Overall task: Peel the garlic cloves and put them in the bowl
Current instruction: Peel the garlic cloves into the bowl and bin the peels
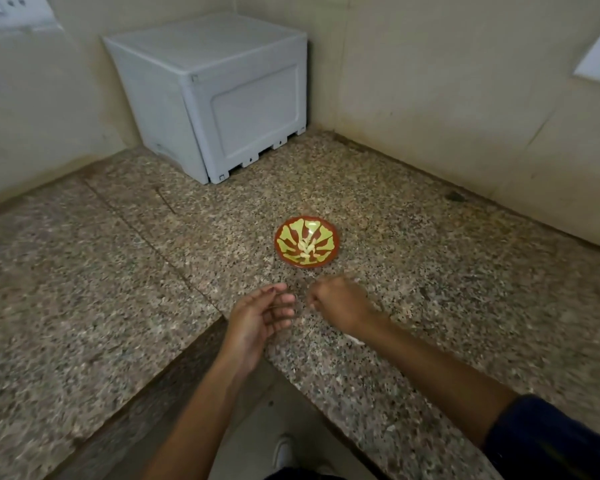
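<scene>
A small red bowl [329,226] with a yellow-green leaf pattern stands on the speckled granite counter [430,271]. Pale peeled garlic cloves [306,248] lie in its middle. My left hand [262,315] hovers just in front of the bowl, palm turned inward, fingers loosely curled and holding nothing I can see. Just to its right, my right hand [340,301] has its fingers curled under. The back of that hand hides whether it holds anything. The image is blurred around both hands.
A pale grey plastic box [219,95] sits in the back corner against the tiled walls. The counter is L-shaped, with an inner edge [194,355] below my left wrist. A small whitish scrap [355,338] lies beside my right forearm. A shoe [284,452] shows on the floor below.
</scene>
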